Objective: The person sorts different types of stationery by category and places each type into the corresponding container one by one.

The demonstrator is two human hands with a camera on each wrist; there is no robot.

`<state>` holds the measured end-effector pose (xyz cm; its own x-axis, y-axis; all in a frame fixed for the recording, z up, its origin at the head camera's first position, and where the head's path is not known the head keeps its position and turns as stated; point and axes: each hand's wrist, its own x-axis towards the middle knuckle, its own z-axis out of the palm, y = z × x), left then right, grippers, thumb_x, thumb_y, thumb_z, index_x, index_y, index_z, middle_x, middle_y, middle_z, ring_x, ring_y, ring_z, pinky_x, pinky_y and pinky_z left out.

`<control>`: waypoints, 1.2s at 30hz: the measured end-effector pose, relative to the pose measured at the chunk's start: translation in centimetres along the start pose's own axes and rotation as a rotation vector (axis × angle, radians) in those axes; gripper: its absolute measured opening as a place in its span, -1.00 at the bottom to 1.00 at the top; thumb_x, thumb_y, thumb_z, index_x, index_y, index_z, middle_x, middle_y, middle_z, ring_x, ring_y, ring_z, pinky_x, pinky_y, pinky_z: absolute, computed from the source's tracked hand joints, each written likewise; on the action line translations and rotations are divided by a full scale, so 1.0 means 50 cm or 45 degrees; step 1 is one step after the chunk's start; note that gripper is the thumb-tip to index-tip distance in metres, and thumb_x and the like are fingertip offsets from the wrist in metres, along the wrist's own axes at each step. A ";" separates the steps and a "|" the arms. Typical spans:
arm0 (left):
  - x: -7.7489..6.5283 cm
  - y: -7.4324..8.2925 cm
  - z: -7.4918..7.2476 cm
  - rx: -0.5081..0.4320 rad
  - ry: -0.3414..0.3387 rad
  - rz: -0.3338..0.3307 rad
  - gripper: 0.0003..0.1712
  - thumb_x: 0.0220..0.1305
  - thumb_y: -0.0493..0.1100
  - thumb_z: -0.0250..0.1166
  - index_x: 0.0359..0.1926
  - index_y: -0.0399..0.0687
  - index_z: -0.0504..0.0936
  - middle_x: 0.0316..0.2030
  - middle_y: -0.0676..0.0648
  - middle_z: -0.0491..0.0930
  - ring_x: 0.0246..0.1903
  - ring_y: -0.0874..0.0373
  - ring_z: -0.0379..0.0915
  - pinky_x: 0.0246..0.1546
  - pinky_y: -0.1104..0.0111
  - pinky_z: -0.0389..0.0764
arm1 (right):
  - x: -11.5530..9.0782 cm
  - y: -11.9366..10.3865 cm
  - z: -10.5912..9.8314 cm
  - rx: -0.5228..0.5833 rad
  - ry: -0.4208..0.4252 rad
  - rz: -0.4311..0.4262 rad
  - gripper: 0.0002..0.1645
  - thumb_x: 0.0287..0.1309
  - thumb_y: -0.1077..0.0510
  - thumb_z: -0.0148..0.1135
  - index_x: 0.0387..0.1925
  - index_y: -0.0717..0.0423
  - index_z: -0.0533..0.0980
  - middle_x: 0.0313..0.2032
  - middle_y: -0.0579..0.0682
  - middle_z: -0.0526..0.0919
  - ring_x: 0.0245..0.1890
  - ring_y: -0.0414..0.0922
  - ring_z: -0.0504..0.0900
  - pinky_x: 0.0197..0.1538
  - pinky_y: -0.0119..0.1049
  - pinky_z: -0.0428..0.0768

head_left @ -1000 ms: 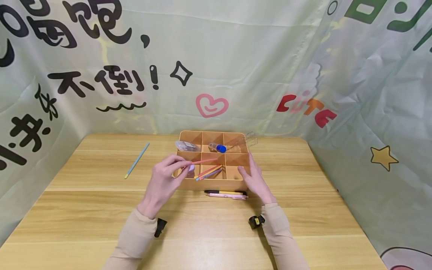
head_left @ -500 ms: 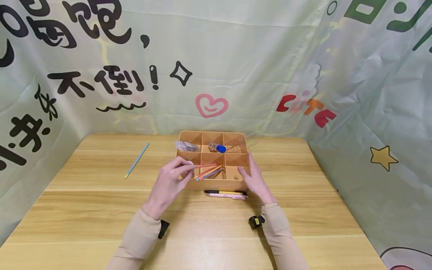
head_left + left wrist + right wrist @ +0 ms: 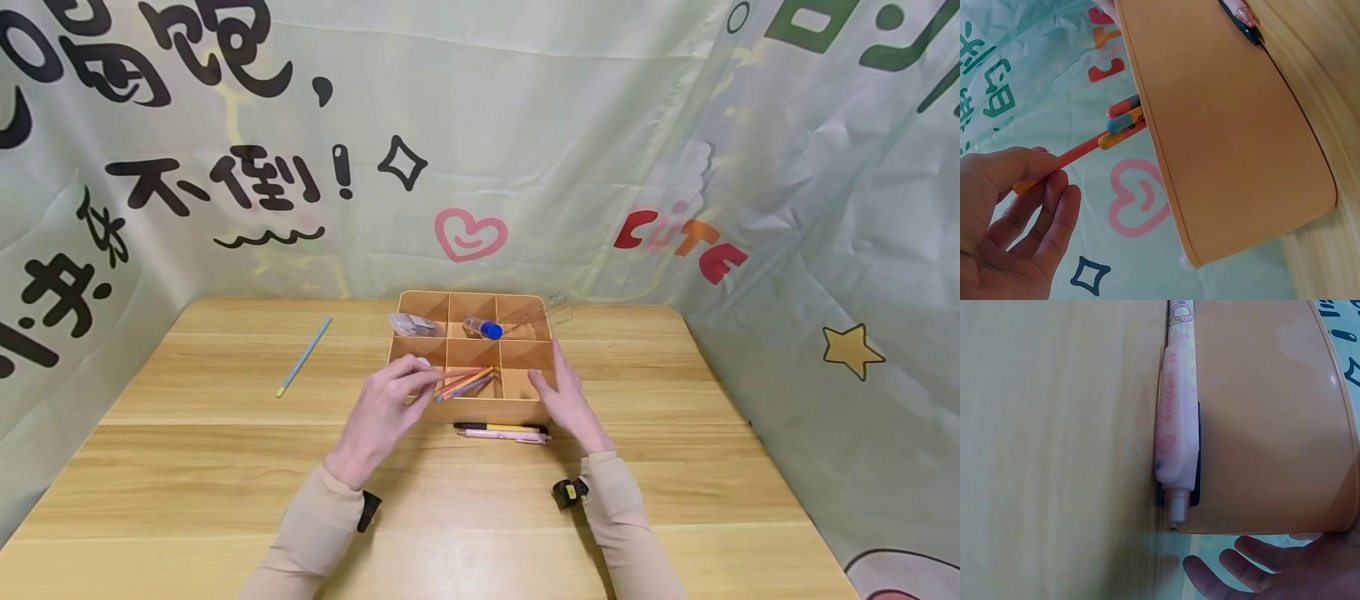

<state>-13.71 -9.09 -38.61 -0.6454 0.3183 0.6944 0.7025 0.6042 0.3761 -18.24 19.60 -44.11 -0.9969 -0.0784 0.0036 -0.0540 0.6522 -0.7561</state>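
In the head view, my left hand [image 3: 382, 412] pinches a thin red pencil [image 3: 1082, 151] between thumb and fingertips, by its orange end. Its other end reaches over the rim of an orange compartment box [image 3: 427, 410]. Several coloured pencils [image 3: 468, 385] lean in the front middle compartment, and their rounded ends stick out past the rim in the left wrist view. My right hand [image 3: 566, 404] holds the box's right side, thumb over the rim and fingers along the outer wall. In the right wrist view those fingers [image 3: 1266, 553] are spread loosely beside the wall.
A blue pencil [image 3: 303, 357] lies on the table at left. A pink pen [image 3: 1177, 419] and a black-and-yellow pen [image 3: 498, 427] lie against the box's front. The back compartments hold a clear packet [image 3: 415, 325], a blue-capped tube [image 3: 482, 327] and a clear ruler [image 3: 536, 312].
My left hand has moved right and slightly down, bringing the red pencil in over the pencils in the front middle compartment. The right hand and the box have stayed put.
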 end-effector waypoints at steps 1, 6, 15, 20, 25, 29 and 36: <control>0.000 0.000 0.001 0.003 -0.003 0.004 -0.74 0.01 -0.49 0.49 -0.23 -0.22 0.81 -0.31 -0.05 0.70 -0.34 0.15 0.64 -0.34 0.43 0.70 | 0.000 0.000 0.000 0.001 0.001 0.001 -0.03 0.53 -0.10 -0.08 0.60 0.11 -0.39 0.60 0.28 -0.26 0.57 0.40 -0.27 0.56 0.35 -0.28; -0.002 -0.002 0.008 0.013 -0.031 0.010 -0.75 0.02 -0.49 0.48 -0.23 -0.23 0.81 -0.28 -0.04 0.72 -0.32 0.16 0.65 -0.28 0.41 0.73 | 0.000 -0.002 -0.002 0.005 0.002 0.015 -0.02 0.52 -0.10 -0.06 0.61 0.09 -0.39 0.60 0.29 -0.25 0.57 0.41 -0.26 0.56 0.35 -0.24; -0.004 -0.003 0.014 0.053 -0.179 -0.025 -0.80 0.14 -0.38 0.45 -0.17 -0.19 0.80 -0.25 -0.04 0.78 -0.34 0.17 0.67 -0.30 0.36 0.70 | -0.001 -0.001 -0.001 0.011 0.002 0.007 -0.04 0.54 -0.06 -0.06 0.60 0.11 -0.37 0.59 0.33 -0.26 0.56 0.43 -0.27 0.54 0.39 -0.24; -0.004 -0.006 0.012 0.069 -0.280 -0.097 -0.80 0.31 -0.25 0.35 -0.07 -0.16 0.77 -0.12 -0.10 0.80 -0.35 0.15 0.71 -0.33 0.34 0.69 | -0.002 -0.001 -0.001 0.016 0.003 0.018 -0.04 0.53 -0.08 -0.06 0.61 0.10 -0.37 0.60 0.32 -0.26 0.56 0.41 -0.26 0.54 0.39 -0.20; -0.002 -0.027 -0.002 0.035 -0.294 -0.217 -0.76 0.38 -0.18 0.30 -0.03 -0.16 0.76 0.01 -0.15 0.75 -0.05 -0.04 0.73 0.02 0.12 0.72 | -0.002 -0.002 -0.003 0.008 -0.009 0.018 -0.05 0.54 -0.09 -0.08 0.61 0.10 -0.38 0.60 0.32 -0.27 0.56 0.42 -0.29 0.54 0.40 -0.24; -0.006 -0.074 -0.027 0.017 -0.281 -0.399 -0.68 0.41 -0.14 0.26 0.06 -0.23 0.71 0.16 -0.25 0.65 0.18 -0.22 0.58 0.26 -0.07 0.54 | -0.002 -0.002 -0.003 0.008 -0.009 0.013 -0.05 0.54 -0.08 -0.08 0.61 0.11 -0.37 0.60 0.31 -0.27 0.56 0.42 -0.28 0.55 0.38 -0.25; -0.047 -0.185 -0.109 0.089 -0.377 -0.753 -0.46 0.47 -0.10 0.16 0.33 -0.32 0.44 0.40 -0.42 0.33 0.38 -0.44 0.21 0.40 -0.30 0.20 | -0.001 -0.003 -0.003 0.011 -0.008 0.007 -0.06 0.55 -0.06 -0.08 0.60 0.14 -0.36 0.60 0.32 -0.26 0.56 0.43 -0.27 0.54 0.40 -0.24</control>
<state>-17.07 -19.38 -40.38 -0.9783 0.0996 0.1817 0.1900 0.7813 0.5946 -18.19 19.64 -43.90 -0.9968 -0.0797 -0.0044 -0.0483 0.6460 -0.7618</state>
